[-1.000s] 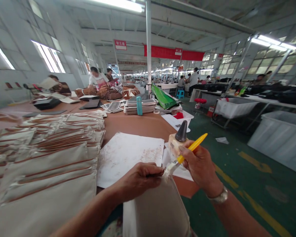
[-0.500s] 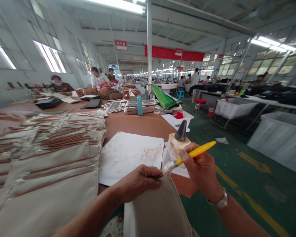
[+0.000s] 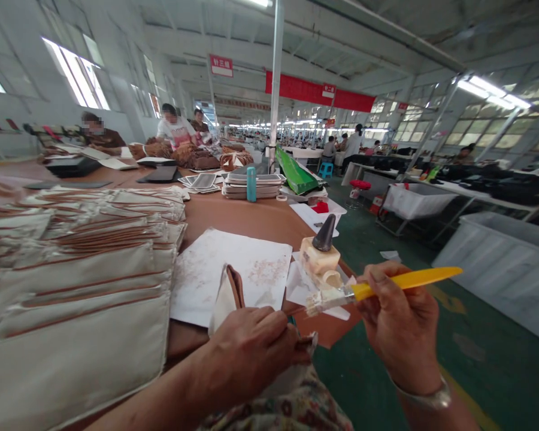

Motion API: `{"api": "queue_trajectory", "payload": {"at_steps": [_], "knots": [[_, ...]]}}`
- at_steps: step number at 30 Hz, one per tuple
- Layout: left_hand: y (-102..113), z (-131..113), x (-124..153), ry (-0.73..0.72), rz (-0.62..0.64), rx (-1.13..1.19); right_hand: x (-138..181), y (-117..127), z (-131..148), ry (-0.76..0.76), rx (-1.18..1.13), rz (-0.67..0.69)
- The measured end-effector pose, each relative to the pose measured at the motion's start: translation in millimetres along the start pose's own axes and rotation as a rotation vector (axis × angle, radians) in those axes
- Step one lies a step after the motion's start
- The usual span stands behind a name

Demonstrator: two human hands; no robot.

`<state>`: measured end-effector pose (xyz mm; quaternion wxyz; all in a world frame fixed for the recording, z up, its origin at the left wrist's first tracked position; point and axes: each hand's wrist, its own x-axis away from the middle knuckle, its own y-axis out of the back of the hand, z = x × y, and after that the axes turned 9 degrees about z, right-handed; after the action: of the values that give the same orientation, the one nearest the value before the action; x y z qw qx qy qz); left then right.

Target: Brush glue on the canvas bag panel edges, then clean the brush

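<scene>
My left hand [image 3: 260, 344] is closed round a beige leather piece with a brown edge [image 3: 224, 296]. One corner stands up beyond the knuckles and another end sticks out by the fingertips; the palm side is hidden. In my right hand [image 3: 399, 326] is a brush with a yellow handle [image 3: 406, 280], its whitish, caked bristles pointing left, apart from the piece. Behind the bristles stands a cream plastic container with a dark cone-shaped top [image 3: 320, 254]. A stained white sheet [image 3: 238, 254] lies on the table beyond my left hand.
Rows of overlapping beige pieces with brown edges [image 3: 81, 317] cover the table's left side. Stacked panels, a teal bottle [image 3: 251, 184] and a green bag [image 3: 294, 173] stand farther back. On the right are the green floor and a large white bin [image 3: 498, 257]. People work in the distance.
The brush has moved right and come off the piece, its handle now nearer level. My left hand has turned the piece, so a brown-edged corner now points up.
</scene>
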<state>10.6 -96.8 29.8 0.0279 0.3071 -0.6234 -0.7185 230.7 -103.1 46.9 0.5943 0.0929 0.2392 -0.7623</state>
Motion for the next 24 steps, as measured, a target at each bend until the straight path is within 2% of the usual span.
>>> {"api": "queue_trajectory", "payload": {"at_steps": [7, 12, 14, 16, 19, 20, 24], "knots": [[7, -1, 3, -0.087, -0.108, -0.103, 18, 1, 3, -0.065, 0.117, 0.155], [0, 0, 9, -0.099, -0.078, -0.086, 30, 13, 18, 0.121, 0.547, 0.336], [-2, 0, 11, -0.113, -0.094, -0.096, 30, 20, 26, 0.142, 0.634, 0.367], [-2, 0, 12, -0.124, -0.136, -0.119, 28, 23, 29, 0.113, 0.576, 0.3], [2, -1, 13, -0.132, -0.157, -0.132, 28, 15, 24, 0.115, 0.418, 0.109], [3, -2, 13, -0.128, -0.15, -0.133, 29, 11, 22, 0.119, 0.4, 0.112], [7, -2, 17, -0.08, -0.103, -0.158, 38, 0, 17, 0.061, 0.435, 0.412]]}}
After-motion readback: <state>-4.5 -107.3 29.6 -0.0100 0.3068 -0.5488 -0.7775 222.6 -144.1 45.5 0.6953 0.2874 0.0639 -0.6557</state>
